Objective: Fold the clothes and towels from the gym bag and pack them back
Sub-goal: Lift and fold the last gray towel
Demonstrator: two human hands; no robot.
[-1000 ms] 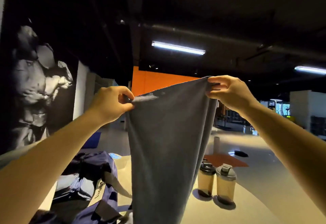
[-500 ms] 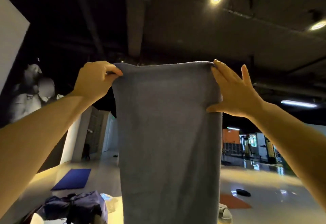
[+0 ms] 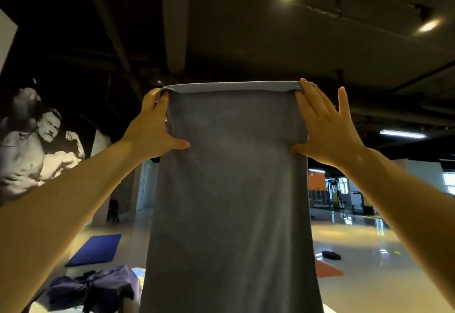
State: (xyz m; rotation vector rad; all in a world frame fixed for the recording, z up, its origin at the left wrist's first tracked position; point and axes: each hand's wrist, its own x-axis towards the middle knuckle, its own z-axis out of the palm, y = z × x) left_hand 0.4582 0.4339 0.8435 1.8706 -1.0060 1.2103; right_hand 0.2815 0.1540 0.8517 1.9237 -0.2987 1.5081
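Observation:
A grey towel (image 3: 229, 189) hangs full length in front of me, held up at head height, its top edge rolled over toward the far side. My left hand (image 3: 154, 125) grips the towel's top left corner, fingers behind the cloth and thumb pressed across its front. My right hand (image 3: 325, 128) holds the top right corner, thumb pinching the side edge and index fingertip at the rolled top, with the other fingers spread straight. The dark navy gym bag (image 3: 91, 290) lies open at the lower left, partly hidden behind the towel.
The bag sits on a pale table (image 3: 39, 306) at the bottom edge. Beyond lie a blue mat (image 3: 96, 248) and an orange mat (image 3: 327, 271) on the glossy floor. A wall mural (image 3: 37, 155) is at the left, gym machines (image 3: 339, 194) at the far right.
Both hands have lifted the towel higher and my view has tilted up. The left hand went from a fist pinch to a longer hold down the edge. The top edge is now rolled over.

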